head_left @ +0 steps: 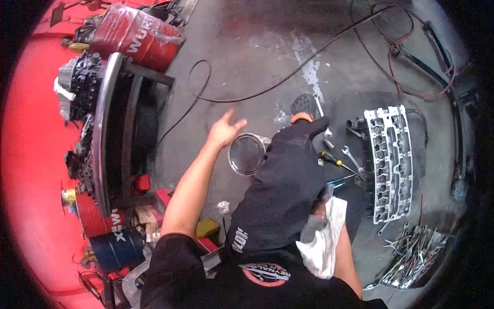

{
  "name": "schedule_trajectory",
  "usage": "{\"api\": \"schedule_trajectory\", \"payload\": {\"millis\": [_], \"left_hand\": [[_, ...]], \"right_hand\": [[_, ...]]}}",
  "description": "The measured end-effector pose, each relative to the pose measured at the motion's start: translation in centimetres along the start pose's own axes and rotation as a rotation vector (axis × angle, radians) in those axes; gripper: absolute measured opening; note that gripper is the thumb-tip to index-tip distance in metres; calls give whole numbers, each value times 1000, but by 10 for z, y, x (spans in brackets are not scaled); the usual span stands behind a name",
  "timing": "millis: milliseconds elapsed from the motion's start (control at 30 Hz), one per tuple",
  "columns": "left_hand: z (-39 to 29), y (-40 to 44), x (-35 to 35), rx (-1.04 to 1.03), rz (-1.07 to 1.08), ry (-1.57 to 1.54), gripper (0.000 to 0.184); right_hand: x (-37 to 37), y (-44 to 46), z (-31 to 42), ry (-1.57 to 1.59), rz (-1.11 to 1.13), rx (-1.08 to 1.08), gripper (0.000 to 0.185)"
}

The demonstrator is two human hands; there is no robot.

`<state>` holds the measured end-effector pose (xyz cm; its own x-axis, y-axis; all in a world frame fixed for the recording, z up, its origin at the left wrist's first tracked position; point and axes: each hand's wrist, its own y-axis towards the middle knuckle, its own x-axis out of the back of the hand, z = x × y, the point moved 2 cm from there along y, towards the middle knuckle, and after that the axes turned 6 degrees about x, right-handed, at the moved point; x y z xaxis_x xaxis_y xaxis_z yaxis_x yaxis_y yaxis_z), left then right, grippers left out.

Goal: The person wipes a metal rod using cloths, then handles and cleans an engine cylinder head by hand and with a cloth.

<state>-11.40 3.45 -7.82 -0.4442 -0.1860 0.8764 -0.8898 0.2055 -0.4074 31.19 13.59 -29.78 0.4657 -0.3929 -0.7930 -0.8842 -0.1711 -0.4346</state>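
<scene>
Black shirt is showing; left hand is hovering splayed — right hand is clutching white cloth, whose loose folds could snag.

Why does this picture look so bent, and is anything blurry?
Head view: the workbench edge bows outward, probably wide-angle lens distortion, with corners falling to black; head view: the right hand looks smeared, partly hidden by the white cloth; head view: the pale metal engine part shows crisper detail.

Red wall left — grey stained floor — metal-edged bench.
</scene>
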Motion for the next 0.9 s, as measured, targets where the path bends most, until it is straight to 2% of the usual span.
{"api": "schedule_trajectory", "payload": {"millis": [33,67,100,133,167,200,267,300,367,433,567,700,767,833,900], "left_hand": [[22,16,-23,-18,118,248,87],[54,37,-50,42,233,294,92],[55,37,-56,116,369,178,77],[88,49,-84,307,541,-269,68],[104,53,-94,165,605,-372,62],[60,14,-65,129,550,-197,58],[24,-1,-47,75,486,-63,56],[10,-5,-35,56,441,-43,54],[-15,-10,-7,21,336,-8,52],[-41,-9,15,-18,252,18,50],[-88,15,43,-98,168,73,45],[-120,46,50,-184,130,121,41],[-135,60,49,-239,110,137,39],[-155,72,52,-353,68,195,37],[-187,75,61,-661,-67,405,35]], "right_hand": [[6,-7,5,-33,30,-24,28],[-31,-24,-1,10,-48,-18,26],[-73,-41,-7,53,-125,-9,24],[-84,-48,-9,59,-208,13,22],[-92,-54,-12,128,-160,38,21],[-98,-56,-17,117,-206,112,21],[-93,-58,-29,191,-287,193,26],[-71,-49,-31,214,-250,92,28],[-79,-35,-26,235,-173,12,31],[-117,-37,-25,248,-222,220,28],[-154,-28,-13,236,-277,360,26],[-169,4,4,236,-100,472,27],[-184,12,21,129,-311,637,19],[-204,15,33,185,-295,694,16],[-194,30,51,164,-278,768,16]]}}
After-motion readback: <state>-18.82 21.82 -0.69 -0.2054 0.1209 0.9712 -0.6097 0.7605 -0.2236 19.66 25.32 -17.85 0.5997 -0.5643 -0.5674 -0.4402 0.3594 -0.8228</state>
